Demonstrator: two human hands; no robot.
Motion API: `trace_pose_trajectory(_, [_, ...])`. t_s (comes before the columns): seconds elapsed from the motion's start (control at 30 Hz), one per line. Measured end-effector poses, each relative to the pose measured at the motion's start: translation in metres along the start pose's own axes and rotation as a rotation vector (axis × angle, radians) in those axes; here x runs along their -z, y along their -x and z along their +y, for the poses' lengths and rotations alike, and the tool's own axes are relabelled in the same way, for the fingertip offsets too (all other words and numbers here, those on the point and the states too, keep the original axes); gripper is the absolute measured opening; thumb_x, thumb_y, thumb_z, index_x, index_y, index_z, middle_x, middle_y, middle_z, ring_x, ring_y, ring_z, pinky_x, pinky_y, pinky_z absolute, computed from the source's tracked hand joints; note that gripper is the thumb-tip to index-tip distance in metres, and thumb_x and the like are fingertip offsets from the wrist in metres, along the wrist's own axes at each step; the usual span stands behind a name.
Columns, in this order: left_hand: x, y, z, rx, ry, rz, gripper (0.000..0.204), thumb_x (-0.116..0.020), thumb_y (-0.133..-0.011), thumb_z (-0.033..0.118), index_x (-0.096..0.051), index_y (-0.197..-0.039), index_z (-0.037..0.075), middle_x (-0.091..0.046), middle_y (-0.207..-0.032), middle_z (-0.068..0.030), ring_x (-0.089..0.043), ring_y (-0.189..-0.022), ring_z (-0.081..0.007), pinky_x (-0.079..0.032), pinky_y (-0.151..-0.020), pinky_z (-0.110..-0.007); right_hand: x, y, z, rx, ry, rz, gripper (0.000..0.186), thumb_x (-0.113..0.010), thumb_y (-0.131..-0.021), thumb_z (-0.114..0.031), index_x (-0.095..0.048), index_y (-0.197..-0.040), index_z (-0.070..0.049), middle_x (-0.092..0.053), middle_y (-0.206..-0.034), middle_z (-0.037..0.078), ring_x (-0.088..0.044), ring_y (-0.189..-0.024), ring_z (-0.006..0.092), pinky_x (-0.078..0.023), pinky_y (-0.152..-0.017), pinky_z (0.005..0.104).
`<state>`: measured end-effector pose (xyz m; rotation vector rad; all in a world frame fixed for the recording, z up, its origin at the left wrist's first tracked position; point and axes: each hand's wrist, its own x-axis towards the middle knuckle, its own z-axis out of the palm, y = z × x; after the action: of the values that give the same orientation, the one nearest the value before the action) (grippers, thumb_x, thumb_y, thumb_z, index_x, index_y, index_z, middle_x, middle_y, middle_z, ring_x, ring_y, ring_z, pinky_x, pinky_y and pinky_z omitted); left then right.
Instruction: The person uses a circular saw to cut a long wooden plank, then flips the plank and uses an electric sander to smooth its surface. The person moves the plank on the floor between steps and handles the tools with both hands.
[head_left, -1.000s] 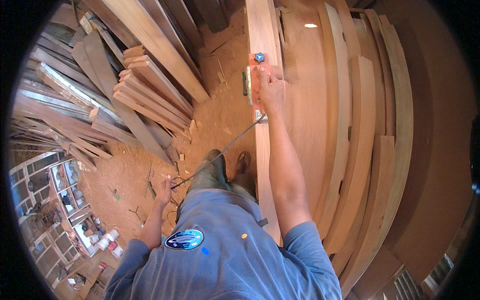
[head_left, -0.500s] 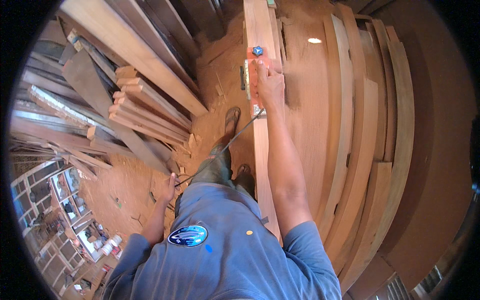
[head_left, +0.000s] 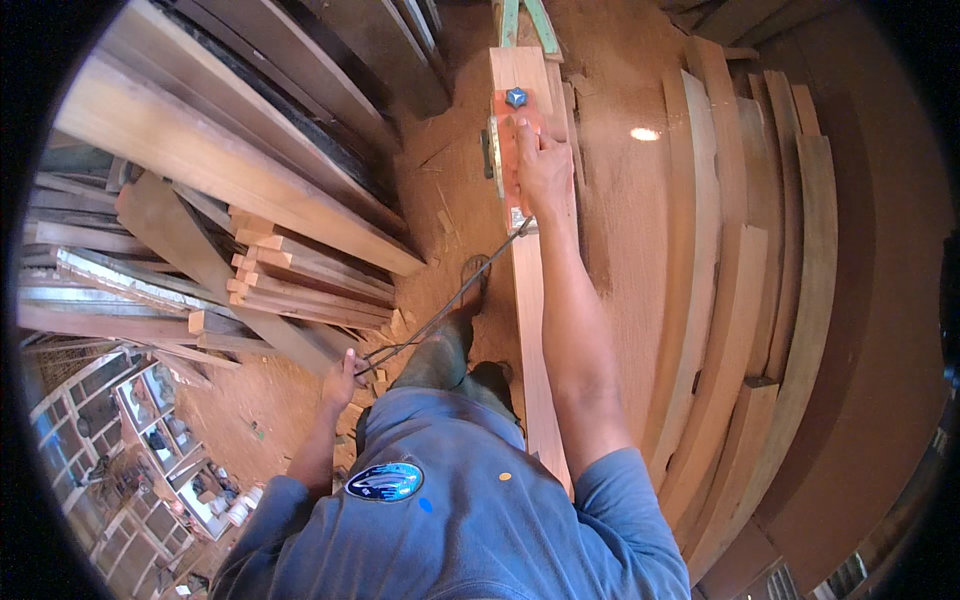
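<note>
My right hand [head_left: 546, 178] is closed around the handle of an orange electric hand planer [head_left: 508, 160] with a blue front knob [head_left: 516, 97]. The planer rests on top of a long, narrow wooden plank [head_left: 533, 330], near the plank's far end. A dark power cord [head_left: 455, 300] runs from the back of the planer down to my left. There my left hand [head_left: 343, 380] has its fingers closed on the cord, holding it beside my hip, away from the plank.
Beyond the plank's far end stands a green support [head_left: 540, 25]. Several long boards [head_left: 725, 330] lie side by side on the right. Stacked timber [head_left: 310, 270] and a long beam [head_left: 240, 165] fill the left, above a sawdust-covered floor [head_left: 225, 400]. A shelf with small items [head_left: 190, 490] stands lower left.
I have moved forward along the plank with the planer, which is now closer to the far end. That end and the green support have come further into view. Both grips are unchanged.
</note>
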<state>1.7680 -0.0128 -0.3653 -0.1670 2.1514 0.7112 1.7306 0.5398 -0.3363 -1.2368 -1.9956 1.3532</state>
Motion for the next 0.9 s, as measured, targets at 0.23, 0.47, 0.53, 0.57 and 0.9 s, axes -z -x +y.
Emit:
trace_pose_trajectory(0.23, [0.002, -0.032, 0.045, 0.006, -0.062, -0.008, 0.077, -0.03, -0.106, 0.062, -0.072, -0.106, -0.003, -0.069, -0.075, -0.0108, -0.067, -0.077, -0.0245, -0.052, -0.079, -0.039, -0.034, -0.08, -0.034, -0.093, -0.08, -0.071, 0.062, -0.059, -0.096, -0.054, -0.074, -0.094, 0.006, -0.063, -0.064, 0.017, -0.064, -0.058, 0.024, -0.05, -0.058, 0.04])
trace_pose_trajectory(0.47, [-0.012, -0.069, 0.084, 0.074, 0.091, -0.043, 0.076, -0.031, -0.106, 0.061, -0.067, -0.113, -0.005, -0.07, -0.082, -0.0112, -0.066, -0.083, -0.0211, -0.05, -0.084, -0.034, -0.049, -0.137, -0.062, -0.161, -0.191, -0.141, 0.064, -0.061, -0.094, -0.056, -0.075, -0.093, 0.006, -0.068, -0.067, 0.02, -0.07, -0.063, 0.0259, -0.051, -0.062, 0.0405])
trace_pose_trajectory(0.53, [-0.015, -0.078, 0.091, 0.086, 0.115, -0.067, 0.075, -0.03, -0.107, 0.06, -0.067, -0.113, -0.005, -0.07, -0.082, -0.0108, -0.065, -0.081, -0.0205, -0.05, -0.083, -0.034, -0.058, -0.151, -0.062, -0.112, -0.197, -0.088, 0.062, -0.062, -0.094, -0.055, -0.075, -0.094, 0.005, -0.069, -0.068, 0.02, -0.07, -0.065, 0.0254, -0.051, -0.062, 0.0403])
trace_pose_trajectory(0.57, [-0.014, -0.083, 0.095, 0.085, 0.122, -0.084, 0.075, -0.03, -0.107, 0.06, -0.067, -0.112, -0.005, -0.07, -0.082, -0.0105, -0.065, -0.081, -0.0202, -0.05, -0.083, -0.034, -0.064, -0.162, -0.054, -0.062, -0.177, -0.029, 0.061, -0.062, -0.094, -0.055, -0.076, -0.095, 0.004, -0.07, -0.07, 0.019, -0.07, -0.067, 0.0254, -0.052, -0.063, 0.0402])
trace_pose_trajectory(0.9, [0.019, -0.083, 0.107, -0.069, 0.048, -0.121, 0.075, -0.03, -0.105, 0.063, -0.069, -0.108, -0.001, -0.065, -0.07, -0.0084, -0.062, -0.068, -0.0173, -0.05, -0.069, -0.034, 0.021, -0.077, -0.021, 0.193, 0.068, 0.048, 0.057, -0.062, -0.09, -0.062, -0.073, -0.118, -0.013, -0.07, -0.115, 0.021, -0.066, -0.108, 0.036, -0.051, -0.095, 0.0452])
